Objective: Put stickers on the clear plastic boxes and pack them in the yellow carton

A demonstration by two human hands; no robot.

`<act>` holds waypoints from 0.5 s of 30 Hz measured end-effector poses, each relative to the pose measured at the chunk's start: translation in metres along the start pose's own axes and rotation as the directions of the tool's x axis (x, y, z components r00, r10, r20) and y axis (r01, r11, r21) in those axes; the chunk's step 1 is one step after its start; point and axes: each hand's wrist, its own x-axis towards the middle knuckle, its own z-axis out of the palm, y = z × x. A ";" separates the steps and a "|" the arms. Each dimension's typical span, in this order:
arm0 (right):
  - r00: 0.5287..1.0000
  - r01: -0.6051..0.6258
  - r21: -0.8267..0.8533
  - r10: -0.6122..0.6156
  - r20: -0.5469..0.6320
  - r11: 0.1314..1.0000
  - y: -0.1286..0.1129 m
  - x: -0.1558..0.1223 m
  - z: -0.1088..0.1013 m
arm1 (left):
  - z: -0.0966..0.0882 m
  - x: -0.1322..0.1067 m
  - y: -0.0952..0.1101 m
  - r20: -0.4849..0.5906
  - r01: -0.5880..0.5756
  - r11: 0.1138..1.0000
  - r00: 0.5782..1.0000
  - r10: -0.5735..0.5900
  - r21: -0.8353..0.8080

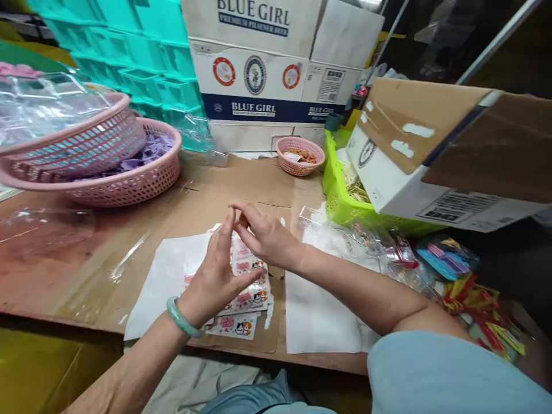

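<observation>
My left hand (213, 282), with a green bangle (183, 317) on its wrist, is held above a stack of printed sheets (245, 282). Its fingers stretch upward and the thumb is spread away from them. At its fingertips my right hand (267, 237) closes in a pinch; whatever it may hold is too small to make out. The sheets carry pink lettering and small cartoon animals, and my hands cover part of them. Under and left of the stack is white paper (155, 287). Another white sheet (321, 316) lies beneath my right forearm.
Pink baskets (168, 167) with purple pieces and clear packaging stand at left. Behind are teal crates (142, 52), white cartons (259, 109) and a small pink basket (297, 171). On the right, a cardboard box (401, 178) leans over a lime basket (336, 198), near plastic packages (448, 256).
</observation>
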 end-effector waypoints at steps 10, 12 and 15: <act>0.953 -0.304 -0.369 0.277 -0.124 0.878 -0.032 -0.145 -0.109 | 0.018 0.025 0.011 0.199 0.439 0.541 0.874 -0.444 -0.717; 0.940 -0.276 -0.386 0.332 0.084 0.880 -0.049 -0.194 -0.082 | 0.007 0.025 0.008 0.368 0.520 0.295 0.818 -0.441 -0.801; 0.916 -0.306 -0.437 0.387 0.109 0.846 -0.064 -0.247 -0.028 | -0.011 0.017 0.002 0.645 0.710 0.072 0.673 -0.361 -0.700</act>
